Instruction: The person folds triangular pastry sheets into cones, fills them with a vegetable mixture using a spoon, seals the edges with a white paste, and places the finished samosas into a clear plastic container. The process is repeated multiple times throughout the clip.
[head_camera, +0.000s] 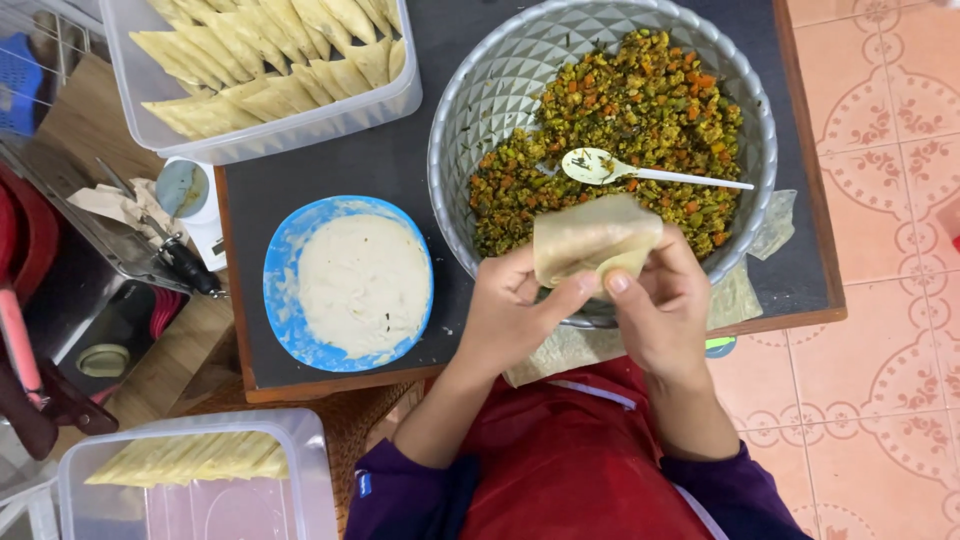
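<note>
Head view: pastry sheet (590, 235) between left hand (515, 305) and right hand (660, 310).

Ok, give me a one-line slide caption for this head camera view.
Left hand and right hand fold a pastry sheet over a grey bowl of vegetable filling, beside a blue plate of white paste.

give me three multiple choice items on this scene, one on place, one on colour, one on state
1. Where does the white spoon lie?
A. in the grey bowl on the filling
B. in the blue plate
C. on the floor

2. What colour is the plate holding the pale paste?
A. red
B. blue
C. black

3. How is the pastry sheet held?
A. flat on the table
B. folded between both hands
C. rolled inside a tub

Answers: 1 A, its bowl rests on the filling; 2 B, the rim shows blue; 3 B, left hand and right hand pinch it.
</note>
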